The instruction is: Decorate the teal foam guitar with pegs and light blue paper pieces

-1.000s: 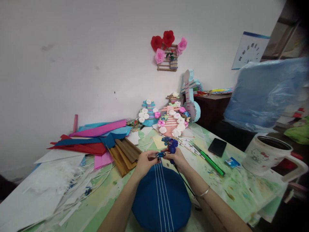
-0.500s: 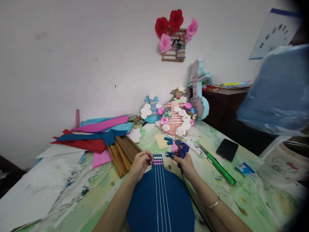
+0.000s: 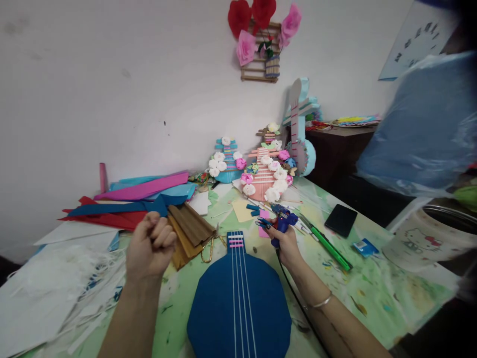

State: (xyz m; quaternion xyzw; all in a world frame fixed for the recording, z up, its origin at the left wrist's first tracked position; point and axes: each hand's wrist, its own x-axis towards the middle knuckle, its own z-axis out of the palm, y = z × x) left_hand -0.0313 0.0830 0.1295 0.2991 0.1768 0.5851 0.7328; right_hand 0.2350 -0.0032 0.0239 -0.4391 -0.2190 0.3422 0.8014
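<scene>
My right hand (image 3: 286, 241) grips a blue hot glue gun (image 3: 285, 219), its cord trailing down towards me. Small dark blue strips (image 3: 263, 223) show at its fingertips. My left hand (image 3: 152, 243) is raised as a closed fist left of the blue paper lute (image 3: 238, 298); whatever its fingers hold, if anything, is hidden. The lute lies flat with white strings running down its body. Pink and white bars (image 3: 236, 240) cross its short neck. Neither hand touches it.
Gold-handled scissors (image 3: 208, 248) lie beside folded brown paper (image 3: 190, 223). Coloured paper (image 3: 145, 189) and white strips (image 3: 93, 318) cover the left. On the right are a green cutter (image 3: 330, 246), a black phone (image 3: 341, 220) and a white bucket (image 3: 421, 248). Flower-trimmed lutes (image 3: 261, 171) stand behind.
My left hand has left the lute's neck, moving left and up towards me, and is now a fist. My right hand still holds the glue gun. The view has shifted slightly.
</scene>
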